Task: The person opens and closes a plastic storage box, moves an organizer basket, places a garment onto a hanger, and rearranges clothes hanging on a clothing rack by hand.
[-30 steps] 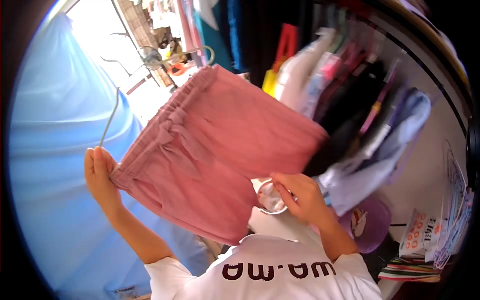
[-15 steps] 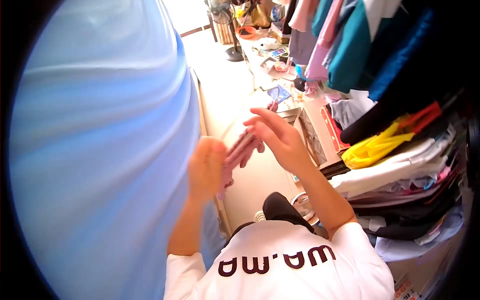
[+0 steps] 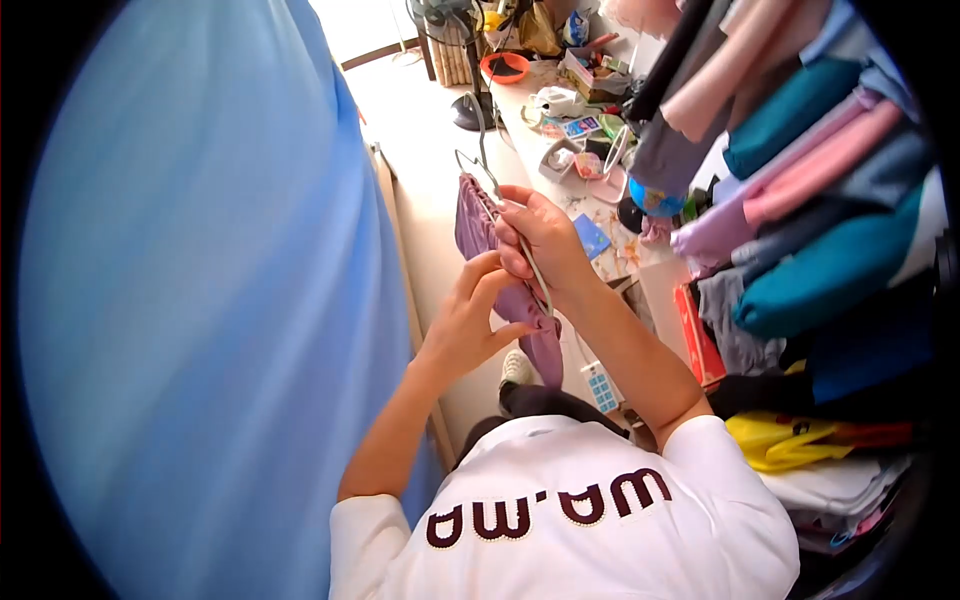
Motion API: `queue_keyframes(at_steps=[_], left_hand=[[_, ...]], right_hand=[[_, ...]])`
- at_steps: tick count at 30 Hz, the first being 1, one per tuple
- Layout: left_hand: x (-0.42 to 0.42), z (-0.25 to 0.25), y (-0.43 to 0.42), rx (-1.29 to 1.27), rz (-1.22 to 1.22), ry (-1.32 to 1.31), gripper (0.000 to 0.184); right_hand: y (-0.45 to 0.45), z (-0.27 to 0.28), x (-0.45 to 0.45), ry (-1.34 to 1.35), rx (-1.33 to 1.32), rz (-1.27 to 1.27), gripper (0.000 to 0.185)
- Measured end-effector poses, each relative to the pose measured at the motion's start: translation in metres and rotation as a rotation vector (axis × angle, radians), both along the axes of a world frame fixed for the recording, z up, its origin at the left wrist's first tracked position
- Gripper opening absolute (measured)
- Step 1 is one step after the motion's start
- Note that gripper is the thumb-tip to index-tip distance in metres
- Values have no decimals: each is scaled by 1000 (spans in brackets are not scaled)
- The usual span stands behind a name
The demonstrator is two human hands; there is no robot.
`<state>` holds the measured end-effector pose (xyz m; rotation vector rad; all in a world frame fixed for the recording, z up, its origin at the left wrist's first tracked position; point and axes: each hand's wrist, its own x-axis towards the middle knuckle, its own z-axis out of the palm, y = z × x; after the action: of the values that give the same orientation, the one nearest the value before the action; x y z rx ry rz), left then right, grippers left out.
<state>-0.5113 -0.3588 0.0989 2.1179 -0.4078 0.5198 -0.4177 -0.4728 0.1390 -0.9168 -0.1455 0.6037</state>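
One gathered mauve garment (image 3: 474,228), probably shorts | right hand (image 3: 543,238): gripping hanger (image 3: 542,281) | left hand (image 3: 463,315): loosely open

Right hand (image 3: 540,238) closed around the hanger (image 3: 543,283), fingers curled. Left hand (image 3: 470,308) just beside the hanger, nearer the torso, thumb and fingers parted, loosely bent. Both elbows bent, forearms angled in toward the hanger from either side.

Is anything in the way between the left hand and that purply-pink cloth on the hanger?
Nothing I can see! The left hand is right by the purply-pink cloth. The right hand is close by, holding the hanger, but it leaves that gap free.
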Motion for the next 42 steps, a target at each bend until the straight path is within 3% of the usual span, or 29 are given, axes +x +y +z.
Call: queue_keyframes(at_steps=[2,4,7,14,18,22,24,26,29,32,37,40,42], left_hand=[[39,-1,20,79,15,-46,49],[70,-4,35,280,11,-82,42],[116,-8,43,186,60,-80,38],[237,-20,81,280,-53,-214,32],[300,-38,111,285,-226,-114,21],[356,-53,139,240,-306,-48,13],[372,-58,155,337,-388,-51,11],[384,-76,165,344,-426,-3,10],[425,-90,194,357,-405,156,9],[477,-82,215,340,-315,42,9],[550,-73,240,361,-341,103,7],[601,-59,264,389,-437,175,7],[635,-44,279,297,-510,386,8]], right_hand=[[13,6,35,-40,-12,106,29],[27,4,65,-52,-51,141,22],[43,4,109,-19,-65,83,16],[77,-11,237,-209,-307,-3,28],[111,-25,324,-89,-315,24,34],[152,-66,413,-105,-505,-144,35],[156,-73,455,153,-347,-56,36],[158,-73,482,205,-367,-36,35],[161,-77,506,95,-506,162,35],[174,-79,518,24,-639,17,35],[176,-88,568,-119,-662,35,37],[173,-98,611,-298,-844,54,38],[164,-99,637,-314,-831,61,38]])
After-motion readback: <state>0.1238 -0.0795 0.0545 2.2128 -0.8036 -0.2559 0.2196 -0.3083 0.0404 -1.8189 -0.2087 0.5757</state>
